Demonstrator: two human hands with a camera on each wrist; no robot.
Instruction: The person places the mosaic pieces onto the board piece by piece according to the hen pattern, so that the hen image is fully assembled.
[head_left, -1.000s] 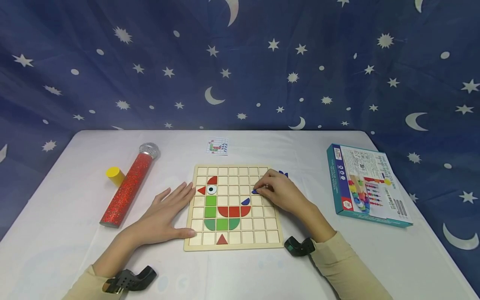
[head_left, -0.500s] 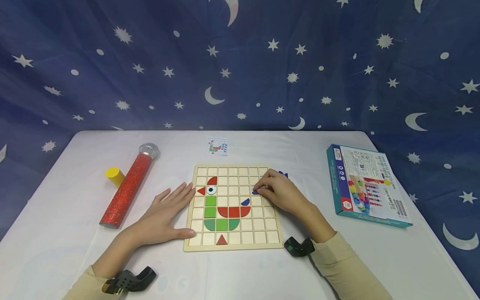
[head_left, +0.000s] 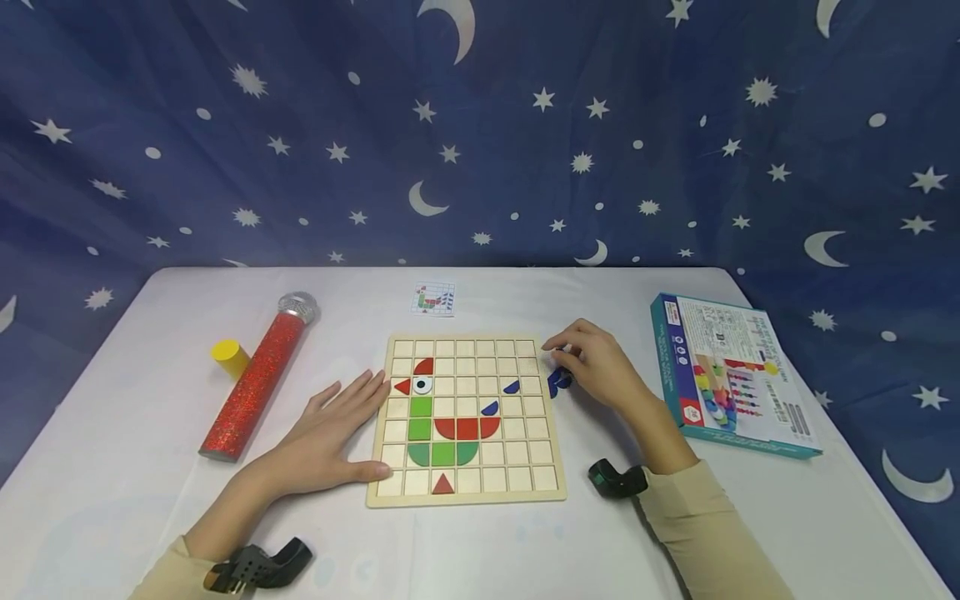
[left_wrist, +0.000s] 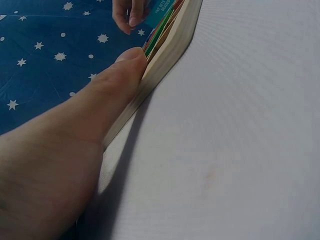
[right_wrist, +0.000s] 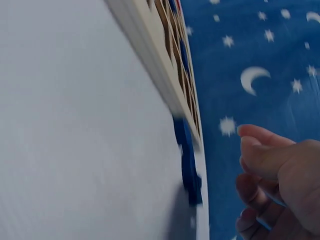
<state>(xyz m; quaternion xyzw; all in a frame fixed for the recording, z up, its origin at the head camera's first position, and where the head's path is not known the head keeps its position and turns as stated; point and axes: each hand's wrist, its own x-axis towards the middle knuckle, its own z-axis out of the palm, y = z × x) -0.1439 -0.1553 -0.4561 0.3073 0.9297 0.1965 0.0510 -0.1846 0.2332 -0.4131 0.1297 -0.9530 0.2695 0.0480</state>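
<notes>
A wooden grid board lies on the table, with red, green and blue shapes and an eye piece set in its squares. Two blue pieces, one above and right of the other, sit in the right half. My left hand lies spread, its fingertips and thumb touching the board's left edge; the left wrist view shows the thumb on the rim. Off the board's right edge, my right hand hovers with loosely bent fingers, nothing seen between them. Just below its fingertips is a small pile of blue pieces.
Behind the board lies a small pattern card. On the left are a red glittery microphone-like tube and a yellow cylinder. A flat printed box lies at the right on the white-covered table.
My right hand has let go of a blue piece, which now lies in a board square, and has moved right to above the blue pile. The left hand stays in place.
</notes>
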